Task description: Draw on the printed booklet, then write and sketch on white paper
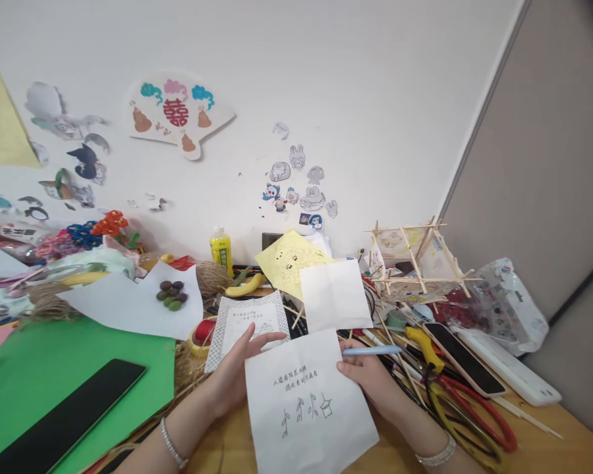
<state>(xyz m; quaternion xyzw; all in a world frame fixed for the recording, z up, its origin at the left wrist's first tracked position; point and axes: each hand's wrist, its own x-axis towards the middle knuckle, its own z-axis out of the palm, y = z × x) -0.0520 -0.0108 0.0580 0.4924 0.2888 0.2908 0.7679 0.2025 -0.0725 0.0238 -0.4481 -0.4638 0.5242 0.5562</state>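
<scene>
A white sheet of paper with handwritten characters and pencil-like drawings of plants hangs tilted in front of me. My right hand pinches its right edge, thumb on the front, and also holds a light-blue pen pointing sideways. At the sheet's upper left edge is my left hand, thumb and index finger spread apart; its other fingers are partly hidden by the paper. Just behind lies another drawn sheet with a patterned border. Beyond the held sheet is a blank white paper, overlapping a yellow drawing.
Left are a green sheet, a long black object and small dark fruits on white paper. A yellow bottle stands against the wall. To the right are red-handled scissors, a phone and a stick frame.
</scene>
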